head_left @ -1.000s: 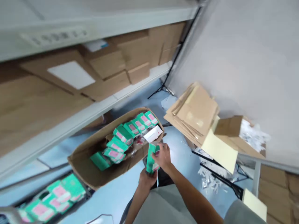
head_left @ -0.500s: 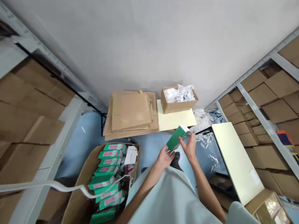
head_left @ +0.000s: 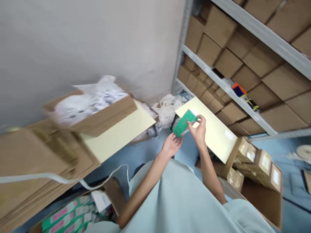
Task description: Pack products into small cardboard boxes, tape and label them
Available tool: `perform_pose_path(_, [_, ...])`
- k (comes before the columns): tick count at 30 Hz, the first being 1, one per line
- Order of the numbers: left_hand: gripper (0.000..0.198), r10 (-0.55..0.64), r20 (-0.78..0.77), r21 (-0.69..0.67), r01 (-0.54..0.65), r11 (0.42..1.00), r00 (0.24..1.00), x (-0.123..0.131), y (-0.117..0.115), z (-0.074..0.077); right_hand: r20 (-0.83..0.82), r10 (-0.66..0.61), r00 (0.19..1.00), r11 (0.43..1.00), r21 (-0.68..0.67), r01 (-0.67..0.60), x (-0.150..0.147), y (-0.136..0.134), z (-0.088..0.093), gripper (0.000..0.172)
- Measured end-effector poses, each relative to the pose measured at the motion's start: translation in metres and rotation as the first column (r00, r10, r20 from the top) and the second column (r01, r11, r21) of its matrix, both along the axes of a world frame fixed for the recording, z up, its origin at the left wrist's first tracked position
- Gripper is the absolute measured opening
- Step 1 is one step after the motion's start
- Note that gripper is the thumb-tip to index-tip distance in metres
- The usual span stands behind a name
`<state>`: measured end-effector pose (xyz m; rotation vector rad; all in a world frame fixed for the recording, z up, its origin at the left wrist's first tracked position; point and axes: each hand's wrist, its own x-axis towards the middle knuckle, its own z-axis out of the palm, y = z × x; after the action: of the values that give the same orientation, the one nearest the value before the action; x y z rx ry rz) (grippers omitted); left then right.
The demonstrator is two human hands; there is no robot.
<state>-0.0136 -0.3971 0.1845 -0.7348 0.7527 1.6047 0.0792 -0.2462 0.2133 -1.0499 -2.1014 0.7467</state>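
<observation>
A small green box (head_left: 183,125) is held tilted in front of my body, a little above the near end of a pale board. My right hand (head_left: 199,130) grips its upper right part, thumb on the front face and fingers at the top edge. My left hand (head_left: 171,145) holds the lower end, palm up, with the fingertips against the bottom. Part of the box's side is hidden by my right hand.
An open carton of white plastic packets (head_left: 107,118) stands left on a pale table (head_left: 121,132), beside flattened cardboard (head_left: 29,161). Green-and-pink boxes (head_left: 64,213) fill a carton below. Right are a pale board (head_left: 211,132), a carton with brown boxes (head_left: 257,197) and loaded shelves (head_left: 218,77).
My view has swung right, bringing the right-hand shelves and the carton of brown boxes further in. Both hands still hold the green box, now before the pale board.
</observation>
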Motion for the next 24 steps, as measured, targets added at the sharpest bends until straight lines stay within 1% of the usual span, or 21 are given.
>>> perform_pose_path(3, [0.024,-0.082,0.005,-0.009,0.082,0.997,0.997,0.004,0.048,-0.002,0.02,-0.024,1.0,1.0,0.008,0.024,0.007,0.044,0.006,0.055])
perform_pose_path(6, [0.027,-0.157,0.021,-0.023,0.158,0.987,0.987,-0.001,0.082,-0.009,0.048,-0.046,0.998,0.999,0.008,0.046,0.01,0.071,0.005,0.054])
perform_pose_path(9, [0.032,-0.22,0.039,-0.026,0.221,0.975,0.975,-0.016,0.109,-0.019,0.046,-0.097,0.994,0.995,0.017,0.096,0.008,0.09,-0.004,0.054])
perform_pose_path(11, [0.035,-0.258,0.052,-0.02,0.259,0.966,0.965,-0.03,0.13,-0.024,0.035,-0.152,0.988,0.988,0.029,0.151,0.005,0.102,-0.012,0.055])
perform_pose_path(13, [0.037,-0.307,0.072,-0.017,0.309,0.951,0.949,-0.043,0.151,-0.026,0.047,-0.23,0.972,0.973,0.035,0.228,0.001,0.116,-0.02,0.055])
perform_pose_path(15, [0.037,-0.355,0.105,-0.034,0.36,0.932,0.929,-0.054,0.172,-0.025,0.093,-0.323,0.942,0.946,0.018,0.323,-0.005,0.129,-0.023,0.055])
perform_pose_path(17, [0.035,-0.392,0.142,-0.052,0.402,0.914,0.909,-0.061,0.188,-0.023,0.155,-0.388,0.908,0.919,-0.008,0.394,-0.01,0.14,-0.024,0.055])
perform_pose_path(20, [0.035,-0.431,0.184,-0.057,0.447,0.893,0.884,-0.069,0.204,-0.023,0.201,-0.407,0.891,0.906,-0.032,0.422,-0.018,0.151,-0.023,0.055])
perform_pose_path(22, [0.038,-0.442,0.199,-0.051,0.46,0.886,0.875,-0.074,0.21,-0.027,0.18,-0.405,0.896,0.906,-0.054,0.42,-0.021,0.156,-0.023,0.055])
perform_pose_path(24, [0.045,-0.449,0.207,-0.046,0.467,0.883,0.87,-0.079,0.216,-0.033,0.114,-0.408,0.906,0.904,-0.092,0.418,-0.023,0.16,-0.025,0.055])
